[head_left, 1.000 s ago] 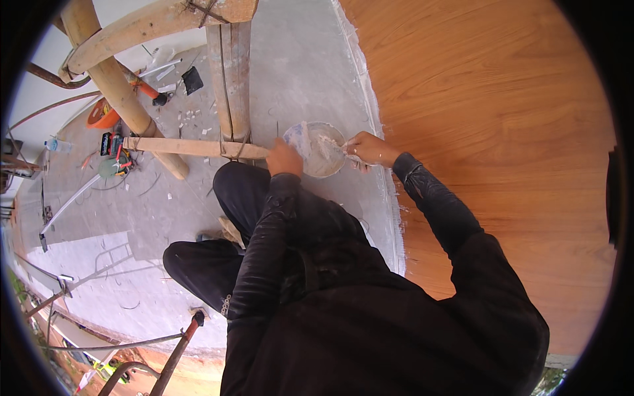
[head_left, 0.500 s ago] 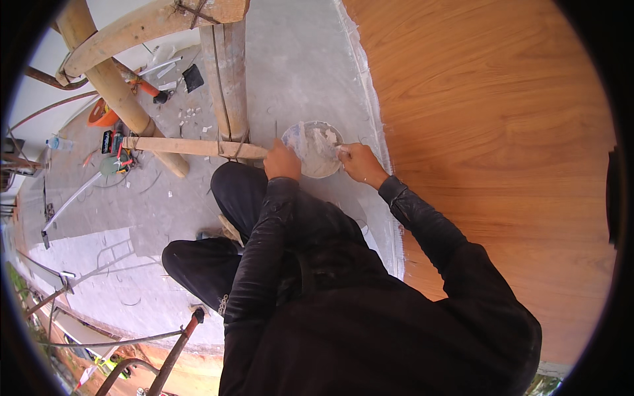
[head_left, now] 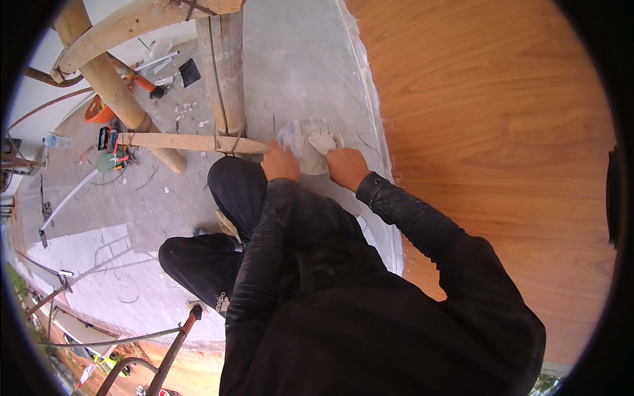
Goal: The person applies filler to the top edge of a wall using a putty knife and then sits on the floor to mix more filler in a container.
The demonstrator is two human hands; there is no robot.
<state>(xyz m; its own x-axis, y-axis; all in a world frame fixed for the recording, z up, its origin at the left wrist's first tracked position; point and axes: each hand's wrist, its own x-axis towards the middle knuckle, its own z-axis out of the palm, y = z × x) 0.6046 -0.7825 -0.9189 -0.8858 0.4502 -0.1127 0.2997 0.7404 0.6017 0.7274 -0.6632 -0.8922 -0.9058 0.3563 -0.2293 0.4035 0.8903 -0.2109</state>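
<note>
Bucket [head_left: 317, 119] w/ whitish paste [head_left: 322, 141] sits on grey floor [head_left: 304, 66] in the head cam view, just ahead of the person's knee [head_left: 232, 191] & nr the ragged pale edge of the wood-grain surface [head_left: 489, 145]. R hand [head_left: 348, 167] is at the near-R side of the rim, back up, fingers curled under & out of sight; can't tell if it's gripping a handle. L hand [head_left: 280, 162] is at the L side, motion-blurred, nr the end of a wooden bar [head_left: 185, 141]; looks bunched up, but can't tell if it's on the rim, on a tool or free.

Step in hand is prob. working the paste inside the bucket. To do it well: one hand should steady the rim so the bucket doesn't skid or tip; the other should move low & slow, scraping wall & bottom so no dry lumps hide there. Paste looks thick & uneven, so fold rather than whip, & wipe excess off on the inner lip, not over the wood-grain side, b/c drips there would prob. smear. Watch L knuckles too: bar end is v. close, so a wide swing could knock it. Short strokes = safer.
</note>
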